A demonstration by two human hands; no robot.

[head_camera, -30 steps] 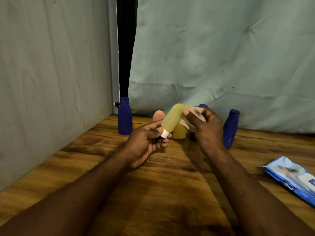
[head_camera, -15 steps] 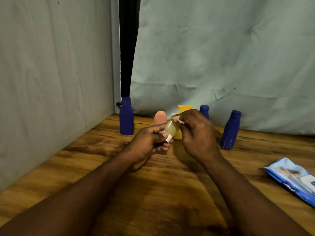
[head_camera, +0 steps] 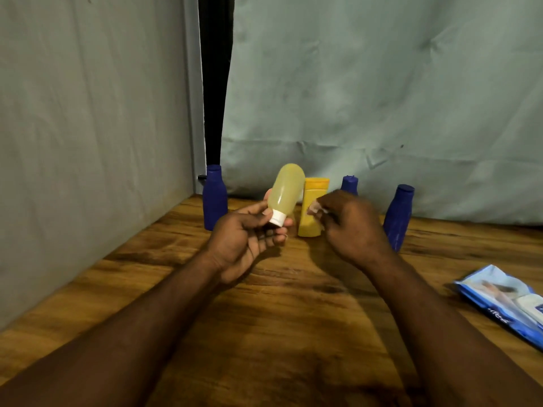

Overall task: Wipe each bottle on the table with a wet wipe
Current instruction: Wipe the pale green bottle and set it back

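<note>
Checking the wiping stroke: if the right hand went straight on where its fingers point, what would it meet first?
Likely the translucent pale-yellow plastic bottle gripped by the left hand; depth is unclear.

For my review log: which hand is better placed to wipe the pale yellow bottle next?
Likely the right hand: it pinches the wipe beside the bottle, while the left hand grips its cap.

Wet wipe (head_camera: 316, 207): only small pale scrap shows, rest tucked inside right hand (head_camera: 352, 227) fingers. Middle blue bottle (head_camera: 349, 185): top only, body behind that hand. Pink obj (head_camera: 266, 195) behind pale bottle (head_camera: 286, 189): sliver visible, can't ID. Wipes pack (head_camera: 499, 301): cut by right edge, print too blurred to read. Both forearms run off bottom edge.
</note>
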